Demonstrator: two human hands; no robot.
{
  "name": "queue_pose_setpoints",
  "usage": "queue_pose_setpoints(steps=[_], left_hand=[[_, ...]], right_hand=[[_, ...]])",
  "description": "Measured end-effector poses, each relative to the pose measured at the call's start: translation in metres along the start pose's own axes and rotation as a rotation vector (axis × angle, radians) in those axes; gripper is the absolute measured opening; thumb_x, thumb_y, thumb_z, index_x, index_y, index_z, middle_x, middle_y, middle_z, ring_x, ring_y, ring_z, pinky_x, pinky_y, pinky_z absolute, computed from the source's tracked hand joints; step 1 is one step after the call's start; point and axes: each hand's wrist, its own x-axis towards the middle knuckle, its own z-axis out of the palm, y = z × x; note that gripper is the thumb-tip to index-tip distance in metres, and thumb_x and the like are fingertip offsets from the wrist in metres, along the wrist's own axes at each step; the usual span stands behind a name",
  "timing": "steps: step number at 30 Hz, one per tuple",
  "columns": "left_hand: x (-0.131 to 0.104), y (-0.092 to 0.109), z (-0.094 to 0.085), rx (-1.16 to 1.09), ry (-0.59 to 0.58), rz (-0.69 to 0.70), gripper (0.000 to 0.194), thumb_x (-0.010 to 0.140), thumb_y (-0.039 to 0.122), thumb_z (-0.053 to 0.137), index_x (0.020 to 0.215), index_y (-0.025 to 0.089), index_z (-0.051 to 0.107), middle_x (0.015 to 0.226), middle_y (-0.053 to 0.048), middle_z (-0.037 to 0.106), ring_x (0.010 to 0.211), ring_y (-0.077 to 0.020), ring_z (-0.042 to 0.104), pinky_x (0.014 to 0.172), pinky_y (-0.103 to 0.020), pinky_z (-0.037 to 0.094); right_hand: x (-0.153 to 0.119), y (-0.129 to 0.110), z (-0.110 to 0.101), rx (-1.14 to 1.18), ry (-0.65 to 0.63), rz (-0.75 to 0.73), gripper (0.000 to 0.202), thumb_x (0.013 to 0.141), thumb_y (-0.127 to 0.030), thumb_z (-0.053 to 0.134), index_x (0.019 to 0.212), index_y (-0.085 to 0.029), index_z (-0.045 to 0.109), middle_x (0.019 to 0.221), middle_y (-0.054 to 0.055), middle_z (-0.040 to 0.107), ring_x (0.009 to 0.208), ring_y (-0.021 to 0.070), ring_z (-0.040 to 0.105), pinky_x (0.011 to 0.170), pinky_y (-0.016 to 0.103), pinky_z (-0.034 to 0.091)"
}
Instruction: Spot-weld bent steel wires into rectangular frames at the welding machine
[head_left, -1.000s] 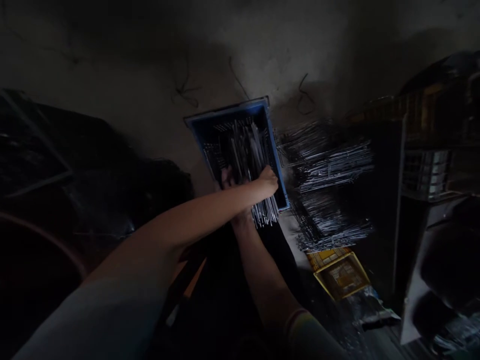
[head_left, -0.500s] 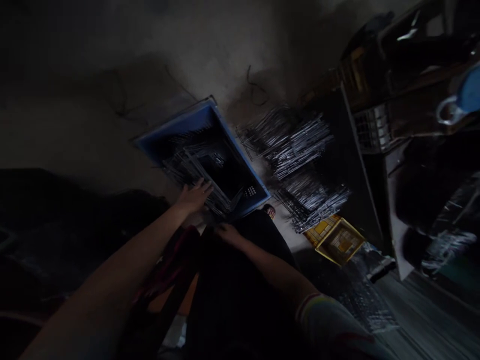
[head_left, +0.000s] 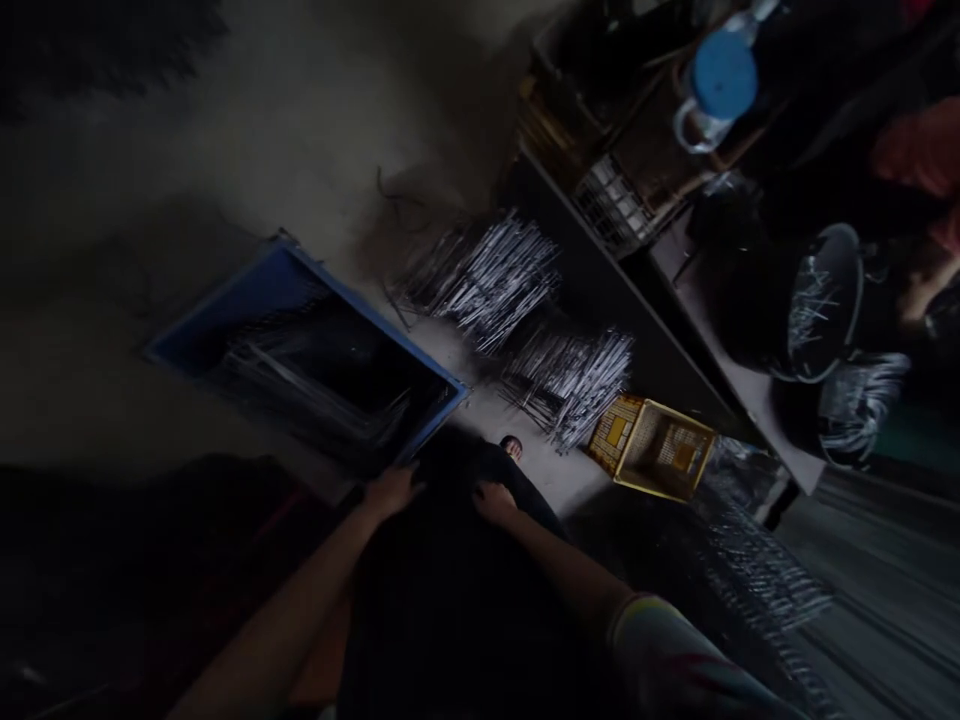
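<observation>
My left hand point(head_left: 391, 492) is at the near end of a blue plastic crate point(head_left: 259, 292), with its blurred fingers stretched out and nothing visible in them. Whether it touches the crate's rim I cannot tell. Inside the crate lie thin metal wire frames point(head_left: 300, 375), smeared by motion. My right hand point(head_left: 495, 500) rests on my dark-clothed leg point(head_left: 450, 580) near the knee, fingers laid over the cloth and holding nothing I can see.
Right of the crate, two stacks of metal wire pieces point(head_left: 502, 280) lie on the floor beside a yellow basket point(head_left: 616, 432). Farther right are a black bucket point(head_left: 750, 310), a blue-lidded jug point(head_left: 724, 75) and another person's arm point(head_left: 930, 285). The scene is dim.
My left hand has come away from the wire frames in the crate, back toward my knees. The right hand stays on my leg. The view has swung right, shifting the crate leftward.
</observation>
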Motion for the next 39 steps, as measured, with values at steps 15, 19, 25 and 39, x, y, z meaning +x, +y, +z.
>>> queue_pose_setpoints(steps=[15, 19, 25, 39], left_hand=[[-0.035, 0.141, 0.069, 0.489, -0.07, 0.413, 0.056, 0.094, 0.037, 0.045, 0.15, 0.028, 0.046, 0.153, -0.01, 0.045, 0.14, -0.0282, 0.042, 0.116, -0.044, 0.036], [-0.013, 0.145, 0.082, 0.618, -0.111, 0.627, 0.056, 0.087, 0.028, 0.055, 0.142, 0.036, 0.053, 0.158, -0.008, 0.038, 0.145, -0.0347, 0.033, 0.113, -0.057, 0.036], [0.045, 0.155, 0.087, 0.567, -0.127, 1.076, 0.055, 0.092, 0.032, 0.047, 0.147, 0.034, 0.042, 0.162, -0.007, 0.026, 0.149, -0.0351, 0.019, 0.114, -0.064, 0.029], [0.068, 0.136, 0.124, 0.769, 0.059, 1.477, 0.052, 0.087, 0.042, 0.053, 0.138, 0.036, 0.055, 0.158, -0.005, 0.036, 0.145, -0.0379, 0.028, 0.112, -0.063, 0.033]], right_hand=[[-0.076, 0.107, 0.06, 0.484, 0.195, 0.077, 0.045, 0.087, -0.036, 0.051, 0.13, -0.027, 0.059, 0.138, 0.014, 0.057, 0.14, 0.0384, 0.039, 0.104, 0.069, 0.035], [-0.09, 0.138, 0.076, 0.497, 0.268, 0.023, 0.053, 0.08, -0.038, 0.058, 0.132, -0.026, 0.059, 0.138, 0.015, 0.058, 0.138, 0.0417, 0.04, 0.105, 0.072, 0.03], [-0.093, 0.17, 0.119, 0.672, 0.567, 0.253, 0.043, 0.09, -0.043, 0.048, 0.13, -0.029, 0.059, 0.142, 0.011, 0.055, 0.139, 0.0376, 0.04, 0.11, 0.061, 0.031], [-0.097, 0.112, 0.224, 0.681, 1.122, 0.535, 0.022, 0.095, -0.037, 0.048, 0.108, -0.028, 0.063, 0.123, 0.008, 0.066, 0.126, 0.0292, 0.051, 0.103, 0.047, 0.039]])
